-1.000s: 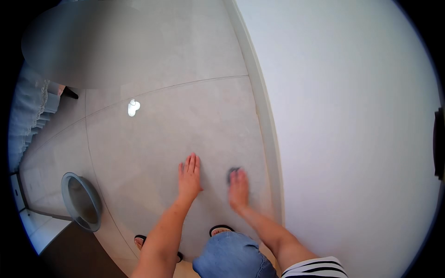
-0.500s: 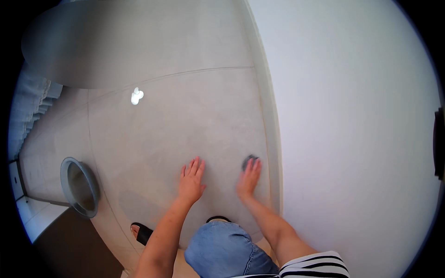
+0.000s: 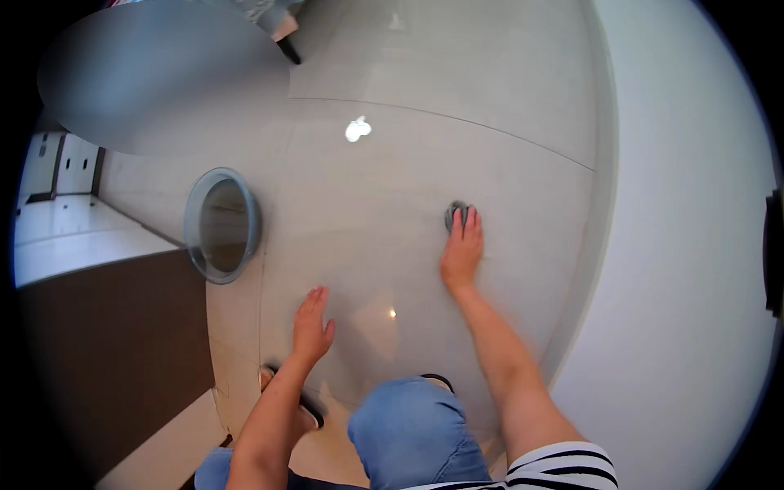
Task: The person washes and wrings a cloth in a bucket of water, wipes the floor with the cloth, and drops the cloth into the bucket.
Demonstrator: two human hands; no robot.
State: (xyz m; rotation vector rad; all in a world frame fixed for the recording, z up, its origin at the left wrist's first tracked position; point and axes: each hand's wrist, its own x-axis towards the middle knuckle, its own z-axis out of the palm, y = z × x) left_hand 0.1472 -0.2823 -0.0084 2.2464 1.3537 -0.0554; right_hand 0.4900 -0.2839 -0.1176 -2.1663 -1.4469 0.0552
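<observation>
Under the fingers of my right hand (image 3: pixel 462 255) is a small dark grey wad (image 3: pixel 455 216), a bunched cloth or scouring pad; I cannot tell which. It is pressed against the pale tiled floor (image 3: pixel 367 220). My left hand (image 3: pixel 311 328) is held over the floor to the left and nearer to me, holding nothing. Its fingers are stretched out side by side, with the thumb apart. Whether its palm touches the tile cannot be made out.
A grey-blue basin (image 3: pixel 258 224) stands on the floor at the left, beside a brown panel (image 3: pixel 114 351). The white wall (image 3: pixel 686 245) with its skirting runs along the right. Furniture legs (image 3: pixel 289 49) show at the top. Lamp light reflects on the tiles.
My right hand has moved the grey wad forward, away from the skirting. My left hand has drawn back leftward. The view has turned, so the basin and wall sit farther right in it.
</observation>
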